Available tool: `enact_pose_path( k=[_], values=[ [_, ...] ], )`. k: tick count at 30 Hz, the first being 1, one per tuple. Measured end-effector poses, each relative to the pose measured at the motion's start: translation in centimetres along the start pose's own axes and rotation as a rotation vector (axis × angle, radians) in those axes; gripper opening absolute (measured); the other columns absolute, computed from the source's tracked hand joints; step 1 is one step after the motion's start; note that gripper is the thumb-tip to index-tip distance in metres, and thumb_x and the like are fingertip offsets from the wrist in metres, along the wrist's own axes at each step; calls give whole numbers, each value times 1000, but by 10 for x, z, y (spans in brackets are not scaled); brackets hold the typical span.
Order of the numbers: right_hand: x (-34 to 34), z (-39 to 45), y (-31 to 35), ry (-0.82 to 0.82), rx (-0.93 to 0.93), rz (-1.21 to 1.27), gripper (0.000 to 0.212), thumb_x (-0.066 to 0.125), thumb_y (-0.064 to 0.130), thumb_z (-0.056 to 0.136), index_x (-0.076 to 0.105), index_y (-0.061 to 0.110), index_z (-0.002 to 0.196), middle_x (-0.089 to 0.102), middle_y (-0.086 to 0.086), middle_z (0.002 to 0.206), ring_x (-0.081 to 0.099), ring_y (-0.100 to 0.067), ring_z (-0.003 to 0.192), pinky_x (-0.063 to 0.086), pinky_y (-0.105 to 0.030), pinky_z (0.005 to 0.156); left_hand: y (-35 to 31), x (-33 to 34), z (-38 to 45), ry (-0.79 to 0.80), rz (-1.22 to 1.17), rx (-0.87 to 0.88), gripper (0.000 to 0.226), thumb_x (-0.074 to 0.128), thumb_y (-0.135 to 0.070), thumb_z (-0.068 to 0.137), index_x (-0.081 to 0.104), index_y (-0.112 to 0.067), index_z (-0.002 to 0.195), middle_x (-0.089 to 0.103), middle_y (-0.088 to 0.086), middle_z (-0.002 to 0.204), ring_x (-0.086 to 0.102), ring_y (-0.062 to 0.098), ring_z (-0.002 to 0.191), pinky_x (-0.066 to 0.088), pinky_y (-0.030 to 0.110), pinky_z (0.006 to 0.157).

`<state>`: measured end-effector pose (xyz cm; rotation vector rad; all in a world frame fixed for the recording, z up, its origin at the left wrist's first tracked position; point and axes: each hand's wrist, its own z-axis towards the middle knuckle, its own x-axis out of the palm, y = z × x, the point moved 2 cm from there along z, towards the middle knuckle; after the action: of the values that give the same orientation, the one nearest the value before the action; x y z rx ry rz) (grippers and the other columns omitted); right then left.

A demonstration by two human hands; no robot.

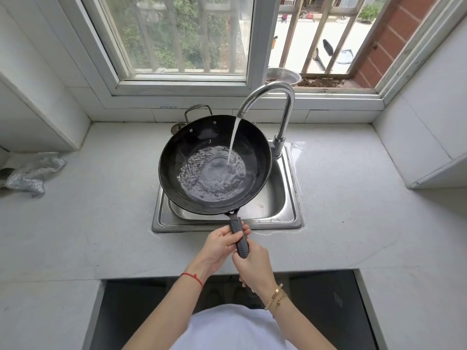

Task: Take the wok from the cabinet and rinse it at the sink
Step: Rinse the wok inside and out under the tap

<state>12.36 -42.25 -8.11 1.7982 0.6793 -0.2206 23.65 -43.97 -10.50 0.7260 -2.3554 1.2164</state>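
Note:
A black wok (199, 152) hangs over the steel sink (290, 218), its long dark handle pointing toward me. Water pools and ripples in its bottom. A stream runs from the curved chrome faucet (283, 97) into the wok's right half. My left hand (219, 245) grips the handle from the left, nearer the wok. My right hand (252, 263) grips the handle's end from the right and below. Both hands are over the counter's front edge.
A crumpled grey cloth (30, 175) lies on the counter (101, 198) at the far left. A metal bowl (284, 75) sits on the window ledge behind the faucet. A small lidded pot (177, 127) peeks out behind the wok. Wet patches lie right of the sink.

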Motion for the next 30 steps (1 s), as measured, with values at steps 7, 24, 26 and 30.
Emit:
enact_pose_path(
  k=[7, 24, 26, 30],
  values=[
    [-3, -2, -13, 68, 35, 98, 16, 58, 9, 89, 54, 18, 76, 55, -4, 55, 52, -16, 32, 42, -23, 32, 9, 1, -2, -141, 67, 75, 25, 60, 14, 86, 65, 3, 108, 77, 9, 93, 74, 17, 87, 59, 28, 85],
    [1, -6, 0, 51, 90, 68, 17, 53, 11, 91, 56, 15, 74, 57, -7, 55, 54, -12, 33, 45, -24, 34, 5, -4, -5, -81, 56, -15, 20, 61, 3, 91, 68, 2, 110, 77, 10, 102, 73, 19, 100, 59, 25, 81],
    [1, -5, 3, 32, 68, 40, 17, 53, 15, 92, 55, 18, 75, 57, -5, 56, 53, -10, 32, 42, -22, 33, 3, -4, -2, -37, 7, -28, 22, 57, 5, 92, 66, 2, 111, 77, 10, 104, 73, 19, 101, 59, 25, 81],
    [0, -1, 6, 2, 27, 23, 19, 54, 16, 91, 52, 25, 74, 57, -2, 57, 52, -9, 31, 40, -20, 31, -1, -5, 2, 18, -49, -16, 24, 55, 7, 92, 65, 3, 114, 74, 14, 111, 72, 21, 103, 58, 26, 81]
  ],
)
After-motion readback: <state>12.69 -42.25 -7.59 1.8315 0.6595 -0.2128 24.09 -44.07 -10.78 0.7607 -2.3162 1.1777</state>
